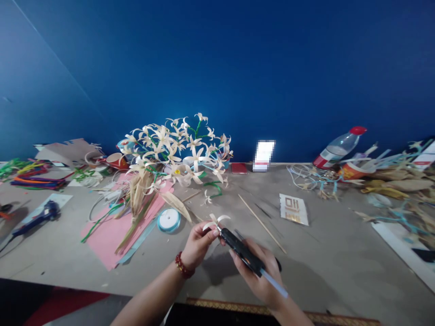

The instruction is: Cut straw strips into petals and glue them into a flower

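Observation:
Pinched in the fingers of my left hand (200,241) is a small pale flower (215,221) with thin curled petals. My right hand (260,271) is wrapped round a black glue gun (243,249), and a translucent glue stick (276,284) sticks out of its back end. The gun's nozzle meets the flower near its centre; whether it touches cannot be made out. Just beyond my hands stands a large bunch of similar cream flowers (170,151) on green stems. A spool of ribbon with a blue rim (169,220) lies to the left of my left hand.
Pink paper (102,246) and dried husks (137,190) lie left of centre. Farther left are a blue glue gun (44,215) and coloured pipe cleaners (39,179). A thin stick (261,222) and a white packet (294,209) lie right of centre. A plastic bottle (340,147) leans at the back right.

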Motion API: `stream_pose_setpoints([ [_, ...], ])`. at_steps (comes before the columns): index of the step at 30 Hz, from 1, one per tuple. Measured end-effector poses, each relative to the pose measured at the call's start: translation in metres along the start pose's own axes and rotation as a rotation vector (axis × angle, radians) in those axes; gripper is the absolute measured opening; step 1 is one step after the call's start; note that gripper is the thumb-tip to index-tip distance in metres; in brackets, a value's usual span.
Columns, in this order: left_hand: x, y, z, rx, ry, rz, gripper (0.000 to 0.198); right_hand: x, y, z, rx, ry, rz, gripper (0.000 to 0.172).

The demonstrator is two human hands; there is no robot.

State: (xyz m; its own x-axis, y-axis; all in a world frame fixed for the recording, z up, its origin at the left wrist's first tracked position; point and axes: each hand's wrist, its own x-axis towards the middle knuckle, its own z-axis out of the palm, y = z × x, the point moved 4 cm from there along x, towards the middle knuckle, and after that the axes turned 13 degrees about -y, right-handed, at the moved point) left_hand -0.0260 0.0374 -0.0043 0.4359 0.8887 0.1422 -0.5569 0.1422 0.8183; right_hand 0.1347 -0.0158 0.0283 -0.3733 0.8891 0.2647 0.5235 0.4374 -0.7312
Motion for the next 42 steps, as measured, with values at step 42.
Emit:
stream_pose_setpoints([
  [42, 0.001, 0.008, 0.012, -0.259, -0.214, -0.006, 0.013, 0.011, 0.02, -0.041, 0.241, -0.05, 0.213, 0.018],
])
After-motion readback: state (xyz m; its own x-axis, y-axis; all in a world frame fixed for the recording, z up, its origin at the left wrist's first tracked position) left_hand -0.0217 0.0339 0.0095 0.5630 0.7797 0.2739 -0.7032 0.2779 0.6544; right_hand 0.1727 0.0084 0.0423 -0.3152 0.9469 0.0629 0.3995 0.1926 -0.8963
